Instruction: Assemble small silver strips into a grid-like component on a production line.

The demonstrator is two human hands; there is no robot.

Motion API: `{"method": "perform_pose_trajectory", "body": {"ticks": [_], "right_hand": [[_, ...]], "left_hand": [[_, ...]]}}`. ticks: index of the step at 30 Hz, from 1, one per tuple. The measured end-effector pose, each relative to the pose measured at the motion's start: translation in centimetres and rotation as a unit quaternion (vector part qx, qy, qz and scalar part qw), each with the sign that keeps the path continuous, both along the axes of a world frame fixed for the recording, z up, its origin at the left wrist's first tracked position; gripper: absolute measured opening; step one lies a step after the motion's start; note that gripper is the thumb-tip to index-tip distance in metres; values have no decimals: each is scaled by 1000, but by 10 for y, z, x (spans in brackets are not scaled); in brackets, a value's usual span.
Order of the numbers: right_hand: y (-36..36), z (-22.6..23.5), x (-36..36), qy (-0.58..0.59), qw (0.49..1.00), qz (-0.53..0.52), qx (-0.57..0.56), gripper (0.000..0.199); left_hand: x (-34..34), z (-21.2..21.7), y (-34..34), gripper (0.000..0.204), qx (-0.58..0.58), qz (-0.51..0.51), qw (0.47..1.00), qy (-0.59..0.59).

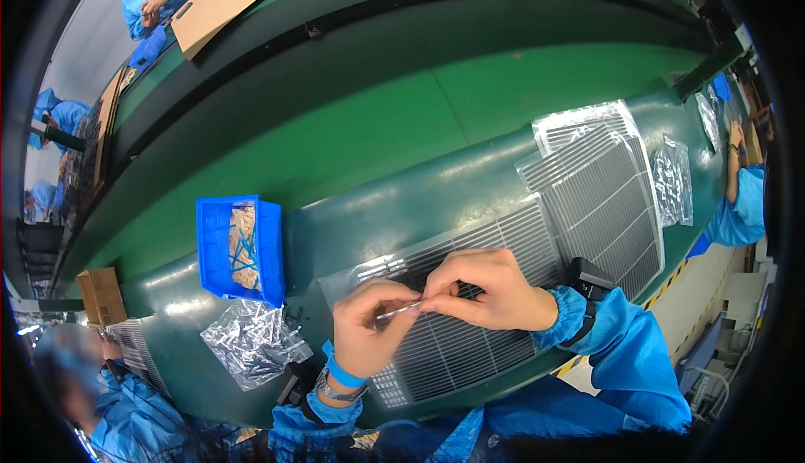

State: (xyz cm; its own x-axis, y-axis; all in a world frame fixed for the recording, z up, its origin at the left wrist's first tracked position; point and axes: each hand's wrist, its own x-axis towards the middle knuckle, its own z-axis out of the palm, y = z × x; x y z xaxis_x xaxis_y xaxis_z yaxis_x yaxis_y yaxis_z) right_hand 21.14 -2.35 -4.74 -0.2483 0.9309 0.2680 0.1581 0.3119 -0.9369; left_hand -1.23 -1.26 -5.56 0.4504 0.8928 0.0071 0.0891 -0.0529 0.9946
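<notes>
Between my two hands is a small, thin, silvery-white strip (397, 311); its exact kind is too small to tell. My left hand (369, 322) pinches it between thumb and fingers. At its other end my right hand (490, 289) is closed too, thumb and forefinger pressed together on it. Both hands hover over a dark grey sheet (470, 354) marked with rows of narrow parallel strips, lying on the green table. More such striped sheets (605, 199) lie stacked and overlapping to the right, some under clear film.
Left of my hands stands a blue bin (270, 253) with tan and blue pieces inside. A clear plastic bag (254, 344) of small silvery pieces lies before it. Another clear bag (672, 179) sits at the far right. Co-workers in blue sit around the green table (369, 220).
</notes>
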Motion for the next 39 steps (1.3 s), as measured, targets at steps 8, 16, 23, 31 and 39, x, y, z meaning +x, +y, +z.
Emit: {"method": "perform_pose_trajectory", "body": {"ticks": [8, 16, 23, 31, 39], "right_hand": [[2, -3, 0, -37, 999, 4, 25, 18], [2, -5, -2, 22, 998, -22, -57, 15], [1, -5, -1, 3, 998, 0, -64, 10], [1, -4, 1, -4, 996, 15, -83, 10], [1, -7, 1, 11, 996, 29, -83, 10]], "left_hand": [[-3, -1, 0, 15, -14, -2, 1000, 14], [-4, -5, -2, 7, -139, 69, 981, -114], [-6, -9, -3, 7, -90, 64, 990, -90], [-6, -6, -1, 9, -99, 50, 991, -67], [-6, -6, -2, 8, -117, 48, 989, -79]]}}
